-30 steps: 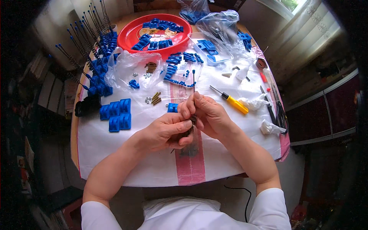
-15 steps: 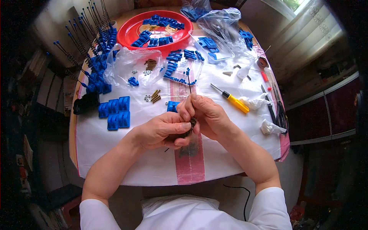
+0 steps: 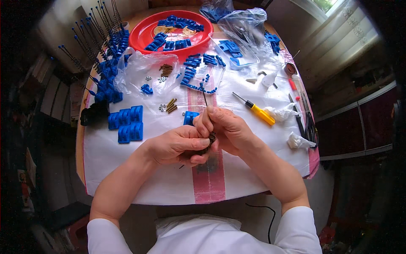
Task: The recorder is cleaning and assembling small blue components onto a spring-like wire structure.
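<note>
Both hands are together over the middle of the table. My left hand (image 3: pixel 181 143) is closed around a dark coil spring (image 3: pixel 212 138), of which only a small part shows between the fingers. My right hand (image 3: pixel 228 127) pinches a thin dark rod (image 3: pixel 205 98) just above the spring. The rod sticks up and away from me, tilted slightly left. A short dark end pokes out below my left hand. Just beyond the hands lies a blue plastic part (image 3: pixel 190 117), partly covered by my fingers.
Blue blocks (image 3: pixel 124 122) lie at left, below blue-tipped rods with springs (image 3: pixel 91 46). Brass screws (image 3: pixel 171 106) and nuts sit mid-table. A red basin (image 3: pixel 139 42) and clear tub (image 3: pixel 253 59) stand at the back; a yellow-handled screwdriver (image 3: pixel 262 114) lies at right.
The rod's upper end has shifted a little to the left and leans more. My hands have moved only slightly left and keep their hold.
</note>
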### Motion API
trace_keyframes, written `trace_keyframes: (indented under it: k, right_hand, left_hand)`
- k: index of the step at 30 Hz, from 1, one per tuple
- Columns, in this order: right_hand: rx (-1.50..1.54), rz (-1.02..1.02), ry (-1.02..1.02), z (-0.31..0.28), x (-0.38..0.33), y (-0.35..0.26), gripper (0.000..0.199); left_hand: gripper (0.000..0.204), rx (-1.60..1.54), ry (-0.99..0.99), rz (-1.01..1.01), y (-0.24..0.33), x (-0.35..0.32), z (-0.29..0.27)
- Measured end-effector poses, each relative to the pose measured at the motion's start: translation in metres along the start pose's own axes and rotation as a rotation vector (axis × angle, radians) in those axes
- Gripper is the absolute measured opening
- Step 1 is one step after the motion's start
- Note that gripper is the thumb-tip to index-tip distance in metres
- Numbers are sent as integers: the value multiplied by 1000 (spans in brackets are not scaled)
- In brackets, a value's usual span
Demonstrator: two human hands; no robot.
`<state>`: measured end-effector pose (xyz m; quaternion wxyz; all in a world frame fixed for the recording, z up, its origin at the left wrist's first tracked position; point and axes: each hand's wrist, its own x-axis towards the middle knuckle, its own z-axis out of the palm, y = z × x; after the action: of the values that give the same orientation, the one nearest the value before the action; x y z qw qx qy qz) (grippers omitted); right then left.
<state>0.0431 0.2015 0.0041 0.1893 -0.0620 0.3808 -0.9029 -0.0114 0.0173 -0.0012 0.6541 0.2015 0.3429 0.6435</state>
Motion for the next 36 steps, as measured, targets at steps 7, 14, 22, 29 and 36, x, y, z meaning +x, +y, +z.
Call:
trace_keyframes:
  k: [7,14,22,29,36]
  right_hand:
    - [5,47,13,0,0,-2,40]
    - [4,57,11,0,0,-3,40]
    - [29,67,-5,-4,1,-1,41]
    - [6,14,-12,-2,1,-2,41]
    - [-3,-108,71,-6,3,-1,43]
  left_hand:
    - [36,-4,-7,-8,2,-1,3]
    - [35,-11,-13,-9,2,0,4]
    - [36,-10,-53,-40,5,0,2]
    - [32,-56,-87,-5,6,-2,0]
    - [31,-186,-71,99,5,-4,-4]
